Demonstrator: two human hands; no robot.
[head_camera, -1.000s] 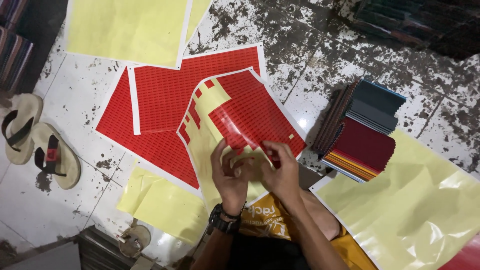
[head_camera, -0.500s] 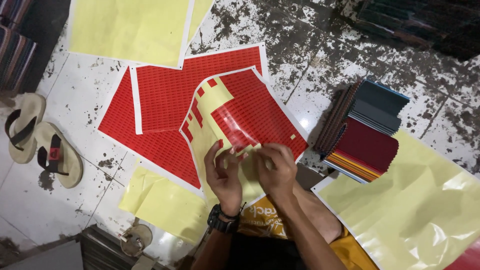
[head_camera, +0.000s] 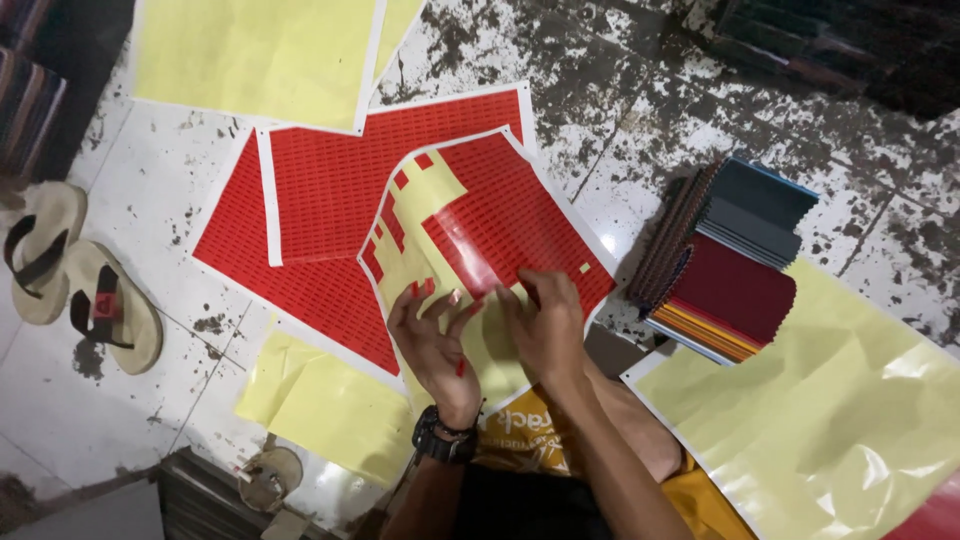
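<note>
White tiled floor (head_camera: 120, 190), heavily stained with dark blotches toward upper right. Pair of worn sandals (head_camera: 75, 275) at left edge. Dark striped fabric (head_camera: 25, 95) in upper left corner. Glare from overhead light on tiles.

The top sticker sheet (head_camera: 490, 225) is a grid of small red rectangles, with pale yellow backing bared on its left; the red sheets (head_camera: 330, 200) under it have white margins. Plain yellow sheets (head_camera: 250, 55) lie on the white, black-speckled floor (head_camera: 640, 110). The fanned swatch stack (head_camera: 735, 275) shows dark red, slate and striped edges
</note>
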